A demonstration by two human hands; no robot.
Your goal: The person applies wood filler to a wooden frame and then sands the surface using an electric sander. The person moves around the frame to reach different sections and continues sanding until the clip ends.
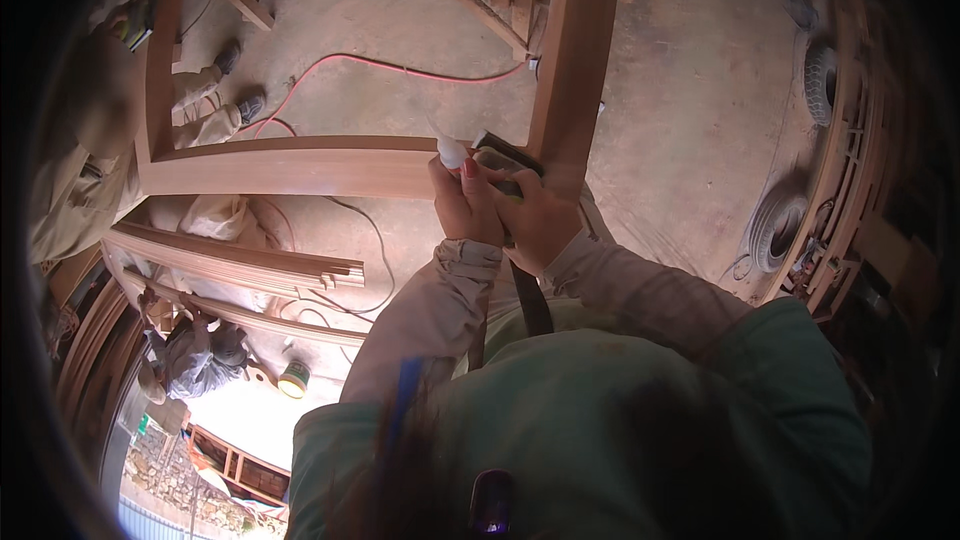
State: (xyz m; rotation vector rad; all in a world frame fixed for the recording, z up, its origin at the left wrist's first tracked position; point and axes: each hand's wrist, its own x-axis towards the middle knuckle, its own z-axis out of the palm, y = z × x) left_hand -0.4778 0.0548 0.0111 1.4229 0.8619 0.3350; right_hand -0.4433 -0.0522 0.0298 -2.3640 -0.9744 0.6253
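A large wooden frame (330, 168) lies in front of me, and both my hands are close together over its near right corner. My left hand (466, 205) is closed around a small white squeeze bottle with a pointed nozzle (452, 151), thumb on top. Its thin tip points away from me, and most of its body is hidden in the fingers. Beside it, my right hand (542, 218) is closed on a dark, flat-sided block (508, 153) with a paler face. My fingers cover much of that block, so its exact kind is unclear.
A red hose (370, 61) runs over the floor inside the frame. Long wooden strips (240, 258) are stacked at left. Another person (95, 175) stands at the frame's left end. Tyres (777, 225) lie by timber at right. A bucket (294, 380) stands lower left.
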